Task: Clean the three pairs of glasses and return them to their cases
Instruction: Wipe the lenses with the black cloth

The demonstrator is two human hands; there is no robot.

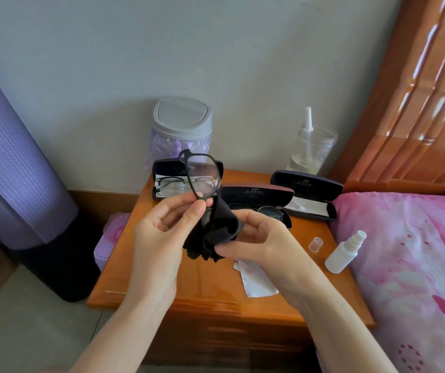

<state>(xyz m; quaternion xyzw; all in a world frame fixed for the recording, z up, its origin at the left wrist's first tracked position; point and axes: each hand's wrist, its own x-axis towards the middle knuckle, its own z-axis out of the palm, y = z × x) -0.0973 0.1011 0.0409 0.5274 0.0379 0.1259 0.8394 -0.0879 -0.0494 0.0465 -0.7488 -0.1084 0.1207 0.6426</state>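
Note:
My left hand point(166, 227) pinches black-framed glasses point(202, 175) by the lower rim, held upright above the nightstand. My right hand point(259, 236) grips a black cleaning cloth point(216, 232) bunched just below the glasses. Three open dark cases stand on the wooden nightstand point(162, 286). The left case point(159, 181) holds thin-framed glasses point(172, 184). The middle case point(256, 195) holds round glasses point(269, 212), partly hidden by my right hand. The right case point(307, 196) holds only a white cloth.
A white spray bottle point(343, 255) and its clear cap point(315, 244) sit near the nightstand's right edge. A pale cloth point(256, 281) lies at the front. A small lidded bin point(182, 125) and a clear jar point(311, 149) stand at the back. A pink bed point(417, 259) lies right.

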